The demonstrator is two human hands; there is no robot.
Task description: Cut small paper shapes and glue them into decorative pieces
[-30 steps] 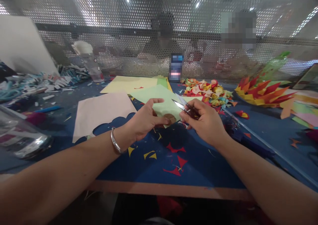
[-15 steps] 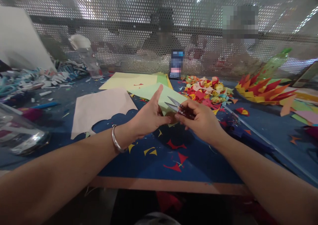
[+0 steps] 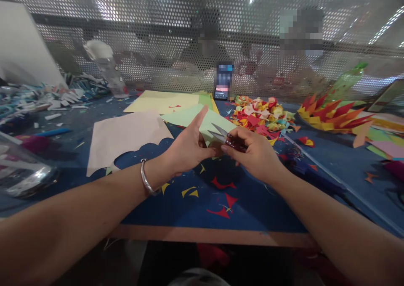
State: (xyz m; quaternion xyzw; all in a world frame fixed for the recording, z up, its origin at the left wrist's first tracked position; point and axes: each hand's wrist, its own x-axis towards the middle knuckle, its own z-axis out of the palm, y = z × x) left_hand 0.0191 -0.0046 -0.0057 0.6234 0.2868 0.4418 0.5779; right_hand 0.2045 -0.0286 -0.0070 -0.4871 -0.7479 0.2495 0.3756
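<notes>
My left hand (image 3: 191,145), a silver bangle on its wrist, grips a sheet of light green paper (image 3: 186,114) from the near side, index finger stretched up along it. In my right hand (image 3: 252,151) is a small pair of scissors (image 3: 221,133). Their blades are parted and point left, over the green paper beside my left fingers. Part of the sheet's lower edge is hidden by my hands. To the left lies a pale pink sheet (image 3: 126,132) with a scalloped cut edge. Red scraps (image 3: 221,212) and yellow scraps (image 3: 190,192) lie on the table below.
A heap of coloured paper pieces (image 3: 259,113) lies at the back right, near a flame-coloured paper crown (image 3: 334,115). A phone (image 3: 224,82) leans on the perforated metal screen (image 3: 151,33). A spray bottle (image 3: 109,71), a glass jar (image 3: 25,172) and a blue glue gun (image 3: 315,174) surround the work.
The view has shifted slightly. My hands, the scissors and the green paper keep nearly the same positions, with the blades still parted.
</notes>
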